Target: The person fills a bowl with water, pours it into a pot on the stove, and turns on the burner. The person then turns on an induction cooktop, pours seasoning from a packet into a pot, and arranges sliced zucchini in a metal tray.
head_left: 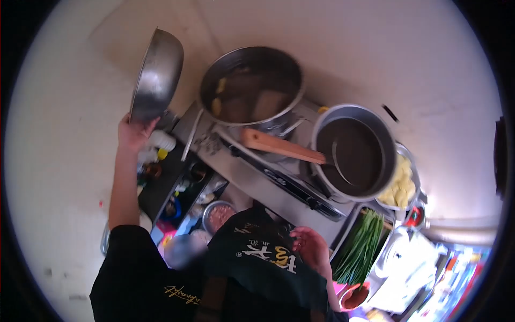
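My left hand [137, 132] is raised at the left and closed on the rim of a metal basin [159, 72], which is tipped on its side beside the wall. My right hand [311, 244] hangs low in front of my dark apron [252, 252], fingers loosely bent and apart, with nothing seen in it. Close to the basin, a wide metal pot [252, 119] on the stove holds dark liquid, large pieces and some yellow bits. A second pot [390, 155] contains dark brown liquid. The wooden handle [281, 146] of a utensil rests across that pot's rim; its far end is unclear.
Both pots stand on a gas stove [241, 161] against the wall. To the right are a bowl of pale yellow chunks [399, 185] and a tray of long green stalks [359, 247]. Below left, a bowl of pink chopped meat [220, 216] sits among bottles and containers.
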A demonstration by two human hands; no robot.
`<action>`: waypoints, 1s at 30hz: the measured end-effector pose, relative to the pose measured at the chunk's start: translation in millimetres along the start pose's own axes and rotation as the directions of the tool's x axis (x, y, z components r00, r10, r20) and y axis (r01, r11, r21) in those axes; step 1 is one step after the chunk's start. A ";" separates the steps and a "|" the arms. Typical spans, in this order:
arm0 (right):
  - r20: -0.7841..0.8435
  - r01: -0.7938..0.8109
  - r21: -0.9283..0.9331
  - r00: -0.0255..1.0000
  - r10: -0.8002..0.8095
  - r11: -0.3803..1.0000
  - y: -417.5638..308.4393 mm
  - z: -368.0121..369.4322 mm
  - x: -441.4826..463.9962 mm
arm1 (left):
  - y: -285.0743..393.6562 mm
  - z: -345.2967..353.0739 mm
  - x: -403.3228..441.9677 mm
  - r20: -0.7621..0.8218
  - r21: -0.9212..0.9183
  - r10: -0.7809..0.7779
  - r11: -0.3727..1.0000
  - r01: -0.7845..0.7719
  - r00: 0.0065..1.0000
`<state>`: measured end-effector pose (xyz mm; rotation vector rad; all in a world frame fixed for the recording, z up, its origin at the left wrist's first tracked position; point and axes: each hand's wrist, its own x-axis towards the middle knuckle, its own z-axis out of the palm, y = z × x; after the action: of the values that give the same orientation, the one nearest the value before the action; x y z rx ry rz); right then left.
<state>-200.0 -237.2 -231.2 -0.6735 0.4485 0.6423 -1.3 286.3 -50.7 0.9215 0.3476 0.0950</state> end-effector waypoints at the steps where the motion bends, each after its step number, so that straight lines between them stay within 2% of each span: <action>1: 0.127 0.023 -0.051 0.992 -0.016 0.998 1.4 -3.9 3.0 | -9.1 -32.9 -31.4 0.108 -0.068 0.028 0.997 -0.021 0.994; 2: 0.171 -0.034 -0.082 0.984 0.048 0.996 0.2 -2.9 9.6 | -21.8 -71.3 -62.1 0.216 -0.127 0.071 0.991 -0.044 0.974; 3: 0.235 0.032 -0.378 0.970 0.062 0.925 0.5 0.2 16.1 | -41.9 -98.8 -94.2 0.038 -0.176 0.104 0.980 -0.096 0.994; 4: 0.315 0.135 -0.624 0.945 0.090 0.770 4.5 2.6 22.4 | -61.7 -91.7 -132.8 -0.042 -0.162 0.111 0.980 -0.117 0.993; 5: 0.358 0.109 -0.675 0.913 0.195 0.729 11.0 2.0 29.5 | -81.8 -84.4 -171.5 -0.122 -0.145 0.118 0.980 -0.135 0.986; 6: 0.413 0.120 -0.694 0.874 0.256 0.710 19.5 4.0 32.5 | -109.5 -102.8 -201.2 -0.561 -0.014 0.101 0.991 -0.132 0.822; 7: 0.486 0.133 -0.665 0.824 0.291 0.735 24.9 9.3 33.5 | -152.4 -180.8 -231.2 -0.474 -0.056 0.036 0.996 -0.071 0.880; 9: 0.589 0.135 -0.642 0.717 0.373 0.754 34.1 20.4 36.1 | -168.7 -82.8 -271.0 -0.692 -0.056 -0.104 0.994 0.090 0.714; 10: 0.598 0.123 -0.674 0.669 0.440 0.729 39.8 27.7 37.6 | -197.2 -109.0 -289.1 -0.663 -0.166 -0.155 0.984 0.059 0.732; 12: 0.569 0.116 -0.765 0.581 0.582 0.633 47.4 44.9 35.9 | -269.6 -185.3 -319.8 -0.592 -0.191 -0.105 0.981 -0.012 0.799; 14: 0.511 0.136 -0.843 0.505 0.695 0.520 57.4 62.7 30.0 | -272.3 -171.9 -346.9 -0.597 -0.194 -0.098 0.981 -0.024 0.796; 15: 0.480 0.150 -0.870 0.475 0.738 0.470 61.7 72.1 25.7 | -273.8 -175.0 -362.2 -0.609 -0.225 -0.165 0.974 0.030 0.776; 19: 0.371 0.212 -0.926 0.374 0.850 0.311 83.4 101.2 11.4 | -290.8 -190.0 -420.3 -0.627 -0.312 -0.132 0.946 -0.093 0.768; 20: 0.350 0.222 -0.933 0.370 0.861 0.284 96.1 105.0 17.2 | -304.7 -204.3 -430.1 -0.606 -0.340 -0.145 0.936 -0.089 0.782; 22: 0.316 0.231 -0.942 0.371 0.873 0.243 134.4 106.6 25.2 | -331.7 -240.1 -464.2 -0.603 -0.391 0.035 0.858 -0.333 0.797; 23: 0.300 0.224 -0.947 0.371 0.879 0.229 154.1 104.5 31.6 | -336.9 -246.4 -475.7 -0.597 -0.408 0.035 0.847 -0.341 0.801; 25: 0.269 0.210 -0.955 0.326 0.906 0.208 187.6 108.8 26.5 | -337.7 -259.6 -517.6 -0.726 -0.267 -0.049 0.939 -0.215 0.686; 27: 0.180 0.056 -0.982 0.588 0.789 0.182 227.1 119.1 20.8 | -357.8 -288.1 -541.0 -0.765 -0.218 -0.004 0.943 -0.252 0.644; 28: 0.176 0.086 -0.984 0.539 0.824 0.154 251.1 125.9 15.0 | -365.7 -299.1 -548.6 -0.785 -0.174 0.024 0.950 -0.258 0.619; 30: 0.119 -0.106 -0.957 0.705 0.699 0.269 294.8 136.1 1.8 | -363.3 -311.4 -565.3 -0.820 -0.066 0.066 0.976 -0.209 0.568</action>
<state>-373.0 35.7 -263.0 -1.4071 -0.3893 1.6495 -661.2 175.5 -368.1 0.6901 1.1278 0.7139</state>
